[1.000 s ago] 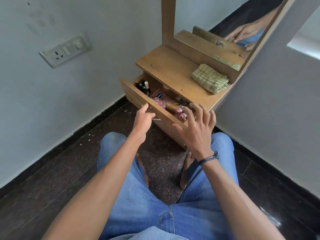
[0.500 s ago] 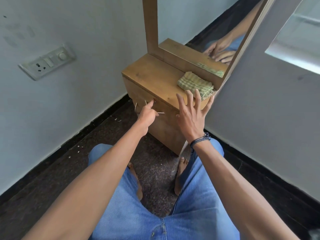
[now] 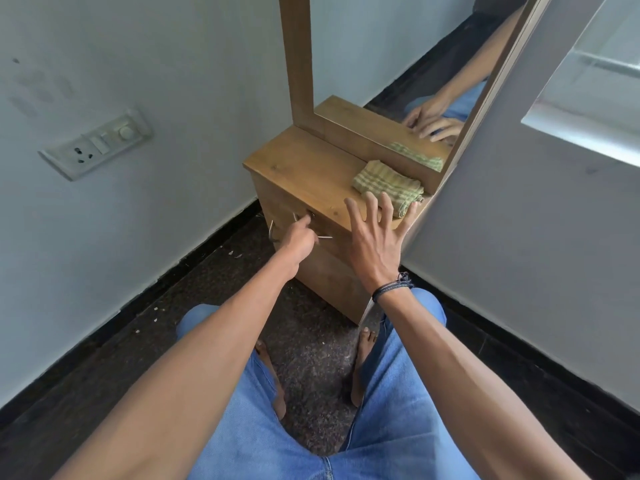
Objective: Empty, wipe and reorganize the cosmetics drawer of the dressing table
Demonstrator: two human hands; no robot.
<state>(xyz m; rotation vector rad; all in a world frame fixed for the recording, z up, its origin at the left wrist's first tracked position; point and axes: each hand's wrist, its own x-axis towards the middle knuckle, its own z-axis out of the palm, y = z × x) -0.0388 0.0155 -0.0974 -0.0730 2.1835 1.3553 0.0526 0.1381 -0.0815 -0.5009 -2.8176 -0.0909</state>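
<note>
Now that the drawer [image 3: 277,211] has slid shut, my left hand [image 3: 298,240] fingers clamp its handle [image 3: 271,231], my right hand [image 3: 375,242] fingers are spread apart, and the cosmetics are closed inside.

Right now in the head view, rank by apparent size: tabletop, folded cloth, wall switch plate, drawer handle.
1. tabletop
2. wall switch plate, with the folded cloth close behind; the right hand covers its edge, so that pair is unsure
3. drawer handle, smallest, partly hidden in the left hand
</note>
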